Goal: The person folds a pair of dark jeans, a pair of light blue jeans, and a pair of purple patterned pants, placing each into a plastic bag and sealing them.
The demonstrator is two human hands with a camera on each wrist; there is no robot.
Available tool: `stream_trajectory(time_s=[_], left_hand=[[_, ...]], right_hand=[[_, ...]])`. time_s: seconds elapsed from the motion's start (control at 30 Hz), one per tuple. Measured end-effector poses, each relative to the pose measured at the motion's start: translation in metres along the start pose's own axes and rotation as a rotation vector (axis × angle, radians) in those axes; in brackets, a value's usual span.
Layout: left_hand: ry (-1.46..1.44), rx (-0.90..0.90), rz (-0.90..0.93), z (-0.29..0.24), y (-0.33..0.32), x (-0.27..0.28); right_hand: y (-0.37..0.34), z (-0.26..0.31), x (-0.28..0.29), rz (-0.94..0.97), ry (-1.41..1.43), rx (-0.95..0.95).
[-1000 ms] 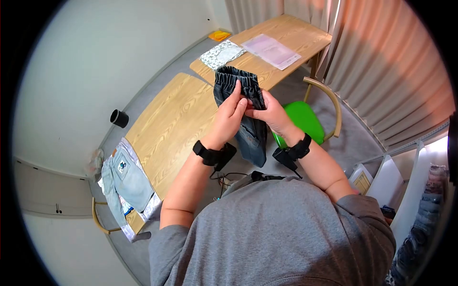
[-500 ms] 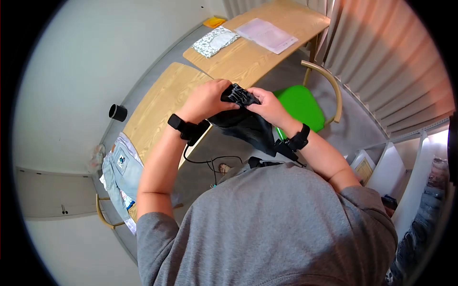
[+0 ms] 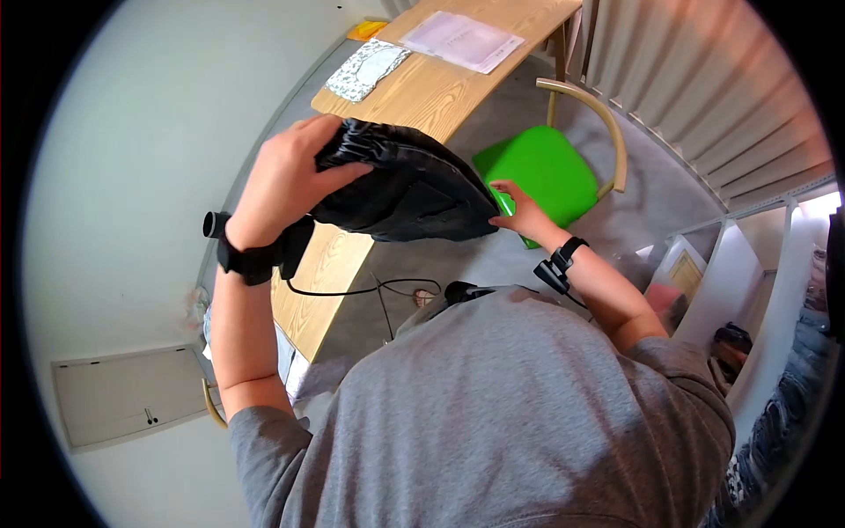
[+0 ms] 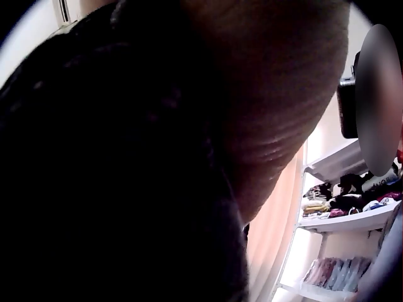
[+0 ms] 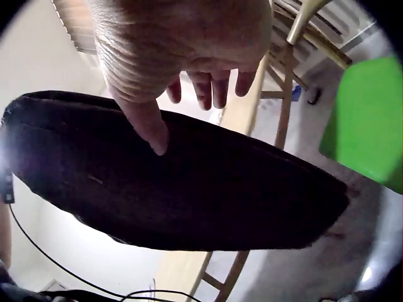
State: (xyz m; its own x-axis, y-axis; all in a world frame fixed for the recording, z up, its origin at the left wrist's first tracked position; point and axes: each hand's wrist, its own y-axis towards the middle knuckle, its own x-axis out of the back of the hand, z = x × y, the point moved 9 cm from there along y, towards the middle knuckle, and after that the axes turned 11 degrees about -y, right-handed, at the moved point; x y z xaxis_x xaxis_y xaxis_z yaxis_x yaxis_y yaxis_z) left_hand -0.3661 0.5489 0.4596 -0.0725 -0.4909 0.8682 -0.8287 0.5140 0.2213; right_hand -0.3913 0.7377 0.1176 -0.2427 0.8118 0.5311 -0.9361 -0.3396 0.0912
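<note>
A dark garment (image 3: 400, 189) with a gathered, elastic-looking edge is held up in mid-air in front of a person, slanting down from left to right. It hangs partly over the near table (image 3: 327, 273), hiding that table's far end, and reaches past its right edge above the floor. The left hand (image 3: 290, 176) grips the gathered end, its thumb lying along the near side. The right hand (image 3: 521, 209) is beside the lower end, its thumb and fingers apart in a loose curve; the right wrist view shows the thumb overlapping the dark cloth, though whether it touches is hard to tell. Each wrist wears a black strap with a small device, and a thin black cable (image 3: 352, 292) loops below the left one.

Past the garment stands the far table (image 3: 431, 92). Near its left corner, along the left edge, lies a folded patterned cloth (image 3: 365, 70); farther along, a pale pink packet (image 3: 462, 41) stretches toward the right edge. Something orange-yellow (image 3: 367, 31) is beyond the left edge.

Right of the tables is a chair with a bright green seat (image 3: 550, 172) and a curved wooden back. Pleated curtains (image 3: 704, 97) hang behind it. At the lower right, white shelving (image 3: 732, 304) has clothing beside and within it; the left wrist view shows folded clothes (image 4: 349, 200) on a shelf. The person wears a grey T-shirt (image 3: 519, 396).
</note>
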Motion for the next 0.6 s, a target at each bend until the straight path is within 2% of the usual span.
stream_trajectory(time_s=[0.13,0.2,0.27,0.3,0.33,0.4,0.5,0.53,0.6], left_hand=[[0.044,0.065,-0.012,-0.013,0.006,0.02],[0.057,0.084,-0.034,-0.014,0.007,0.03],[0.06,0.061,-0.149,-0.015,0.004,0.05],[-0.024,0.112,-0.182,-0.012,0.002,0.056],[0.021,0.149,-0.183,-0.01,-0.001,0.063],[-0.017,0.195,-0.284,0.007,-0.015,0.084],[-0.11,0.323,-0.403,0.052,-0.046,0.112],[-0.104,0.332,-0.418,0.066,-0.058,0.119],[-0.159,0.383,-0.481,0.103,-0.09,0.131]], right_hand=[[-0.003,-0.015,-0.018,-0.056,0.01,0.059],[-0.003,-0.021,-0.025,-0.086,0.121,-0.026],[0.002,-0.028,-0.031,-0.115,0.131,-0.046],[0.004,-0.034,-0.032,-0.145,0.133,-0.06],[0.006,-0.039,-0.036,-0.137,0.133,-0.056],[0.008,-0.06,-0.041,-0.145,0.098,-0.165],[0.012,-0.099,-0.051,-0.172,-0.011,-0.153],[0.015,-0.107,-0.05,-0.051,-0.096,-0.315],[0.026,-0.129,-0.054,-0.093,-0.001,-0.26]])
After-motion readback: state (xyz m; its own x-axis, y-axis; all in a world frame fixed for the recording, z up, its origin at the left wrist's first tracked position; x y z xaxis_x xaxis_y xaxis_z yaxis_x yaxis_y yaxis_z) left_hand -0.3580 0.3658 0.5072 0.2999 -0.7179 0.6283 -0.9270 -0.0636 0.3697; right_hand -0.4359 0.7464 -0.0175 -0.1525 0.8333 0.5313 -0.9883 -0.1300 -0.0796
